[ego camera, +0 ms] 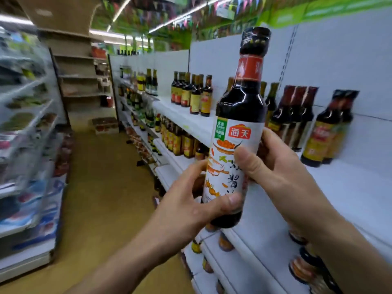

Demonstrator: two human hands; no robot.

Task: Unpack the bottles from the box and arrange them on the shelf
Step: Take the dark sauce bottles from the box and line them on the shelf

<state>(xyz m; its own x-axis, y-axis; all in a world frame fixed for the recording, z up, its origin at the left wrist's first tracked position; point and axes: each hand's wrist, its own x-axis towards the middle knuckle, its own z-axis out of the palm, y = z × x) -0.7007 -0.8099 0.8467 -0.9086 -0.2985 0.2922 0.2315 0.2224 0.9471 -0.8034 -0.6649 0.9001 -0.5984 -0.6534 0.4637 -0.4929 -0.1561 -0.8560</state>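
Note:
I hold a dark soy sauce bottle (240, 115) upright in front of me, with a white illustrated label, a red neck band and a black cap. My left hand (191, 200) grips its lower part, thumb across the label's bottom. My right hand (275, 164) wraps the label's right side, thumb on the front. Behind the bottle runs the white shelf (350, 187), where similar dark bottles (297, 115) stand in small groups, with one pair (326, 128) further right. No box is in view.
More bottles (195, 92) stand further along the same shelf, and yellow-labelled ones (178, 141) fill the shelf below. Jars (303, 268) sit on lower shelves at the right. The tan aisle floor (101, 187) runs ahead, with blurred stocked shelving (27, 145) at the left.

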